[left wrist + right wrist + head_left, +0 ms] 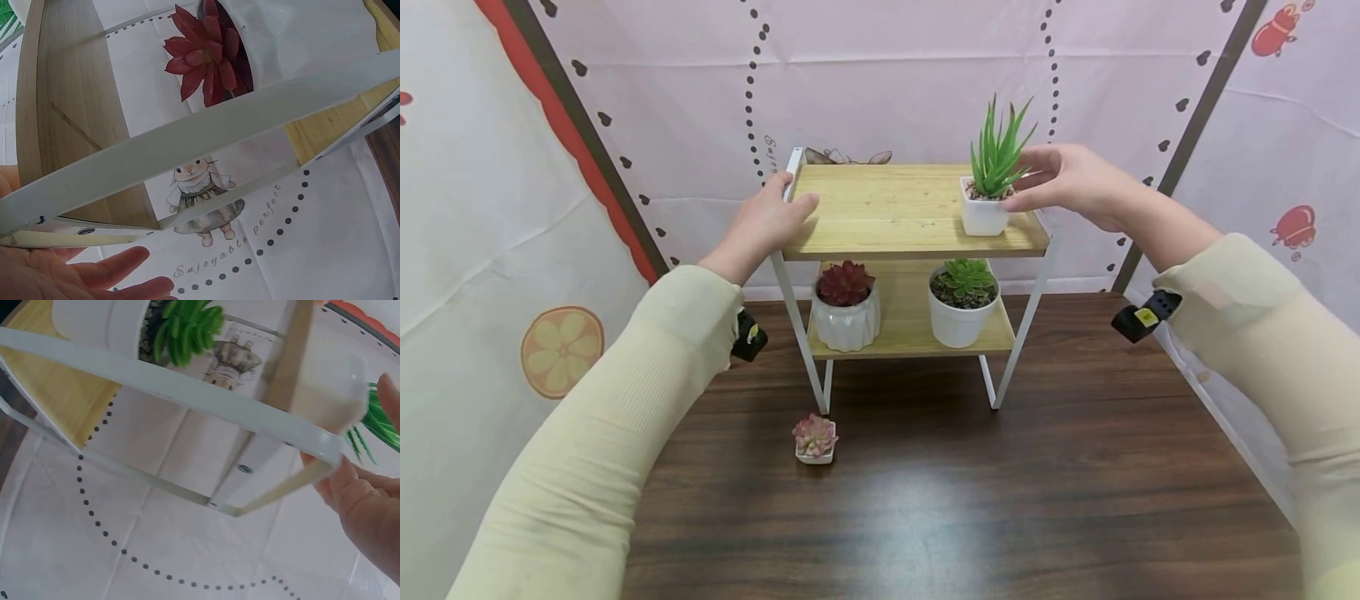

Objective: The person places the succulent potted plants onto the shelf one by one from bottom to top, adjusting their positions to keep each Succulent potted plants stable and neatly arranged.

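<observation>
A two-tier shelf rack with wooden boards (880, 204) and a white metal frame (797, 333) stands on the table. My left hand (763, 221) rests at the upper board's left end, fingers extended by the frame rail in the left wrist view. On the board's right end sits a spiky green potted plant (997, 154) in a square white pot (985, 218). Beside it my right hand (1086, 183) has its thumb at the pot's rim and its fingers loosely bent behind; a firm grip does not show.
The lower board bears a red succulent (846, 283) in a ribbed white pot (847, 325) and a green succulent (966, 279) in a round white pot (962, 323). A small pink succulent (815, 435) stands on the dark wooden table (1000, 500), before the left leg. Printed cloth (895, 100) hangs behind.
</observation>
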Tool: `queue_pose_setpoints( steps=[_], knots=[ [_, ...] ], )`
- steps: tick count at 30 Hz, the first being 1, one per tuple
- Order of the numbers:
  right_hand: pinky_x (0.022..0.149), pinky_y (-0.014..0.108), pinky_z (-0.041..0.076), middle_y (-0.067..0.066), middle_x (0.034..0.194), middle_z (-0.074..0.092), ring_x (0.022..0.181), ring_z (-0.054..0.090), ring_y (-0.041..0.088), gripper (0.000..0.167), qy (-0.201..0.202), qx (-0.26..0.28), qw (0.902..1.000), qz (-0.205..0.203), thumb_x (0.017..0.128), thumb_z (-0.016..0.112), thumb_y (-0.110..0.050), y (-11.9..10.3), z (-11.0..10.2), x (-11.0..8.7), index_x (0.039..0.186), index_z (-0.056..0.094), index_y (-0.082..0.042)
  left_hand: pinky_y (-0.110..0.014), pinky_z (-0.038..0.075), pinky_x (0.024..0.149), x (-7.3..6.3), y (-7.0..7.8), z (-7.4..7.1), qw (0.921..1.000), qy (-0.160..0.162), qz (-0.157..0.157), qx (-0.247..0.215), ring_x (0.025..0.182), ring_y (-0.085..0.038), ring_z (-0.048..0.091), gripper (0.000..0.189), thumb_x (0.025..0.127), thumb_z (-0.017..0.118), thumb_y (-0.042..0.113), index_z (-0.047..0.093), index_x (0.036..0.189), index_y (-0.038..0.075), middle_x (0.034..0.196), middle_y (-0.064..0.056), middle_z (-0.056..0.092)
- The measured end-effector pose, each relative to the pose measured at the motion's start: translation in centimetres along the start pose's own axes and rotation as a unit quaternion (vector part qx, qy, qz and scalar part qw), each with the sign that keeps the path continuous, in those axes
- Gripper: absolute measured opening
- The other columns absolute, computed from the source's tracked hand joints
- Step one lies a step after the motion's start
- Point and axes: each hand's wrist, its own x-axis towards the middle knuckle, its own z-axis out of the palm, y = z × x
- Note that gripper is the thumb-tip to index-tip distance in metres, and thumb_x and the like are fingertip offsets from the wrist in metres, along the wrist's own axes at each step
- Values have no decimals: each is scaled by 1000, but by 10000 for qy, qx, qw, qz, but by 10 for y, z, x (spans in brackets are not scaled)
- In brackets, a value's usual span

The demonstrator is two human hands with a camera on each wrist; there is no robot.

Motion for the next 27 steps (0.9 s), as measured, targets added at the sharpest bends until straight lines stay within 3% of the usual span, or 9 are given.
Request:
queue_pose_setpoints(
  steps=[4,8,11,15,17,20,24,27],
  knots=[
    [110,43,20,16,147,28,132,31,29,77,193,146,9997,-5,86,63,-18,0,-9,-12,145,16,-2,-50,33,100,1,-1,0,10000,9,-12,10,126,-35,35,67,94,34,47,7,148,18,148,-16,26],
    [111,40,17,9,146,34,129,37,19,73,561,263,9981,-29,87,63,-21,4,-16,-27,145,21,-5,-50,33,99,1,-1,1,10000,-2,-37,22,125,-35,35,67,94,33,47,7,148,19,148,-16,26],
    [106,30,29,1,134,49,116,50,10,64,798,527,9951,-262,87,62,-17,8,-17,-41,141,31,-5,-50,33,99,1,-1,1,10000,8,-45,28,126,-35,35,67,94,33,47,7,148,19,148,-16,26],
    [86,19,46,-1,115,60,99,59,10,45,573,1339,9823,-1174,85,60,0,13,-1,-57,128,48,-3,-50,31,101,0,-1,0,10000,27,-57,16,128,-36,32,67,94,34,46,6,149,18,148,-17,24],
    [83,21,48,2,112,62,98,59,13,39,201,1528,9743,-1640,84,59,4,18,17,-62,122,53,-3,-51,30,101,-1,-1,-1,10000,21,-68,17,129,-36,31,67,94,34,46,5,149,18,149,-17,23],
    [84,26,49,6,113,62,102,58,20,37,-415,1472,9707,-1854,84,60,3,30,57,-63,120,54,-2,-51,29,102,0,-2,-1,10000,18,-71,28,131,-36,29,68,94,33,46,4,149,18,150,-16,21],
    [88,36,48,13,121,55,109,53,29,49,-1098,1299,9725,-1590,80,67,-4,57,129,-52,125,48,0,-51,30,101,1,-1,0,10000,14,-60,54,130,-36,30,68,94,33,46,4,149,19,150,-16,21],
    [91,42,45,19,128,48,113,50,31,60,-1378,1374,9703,-1438,78,70,-7,80,187,-40,131,42,0,-51,31,101,1,0,1,10000,19,-50,70,130,-36,30,68,94,33,46,4,149,18,150,-15,21]
  ],
)
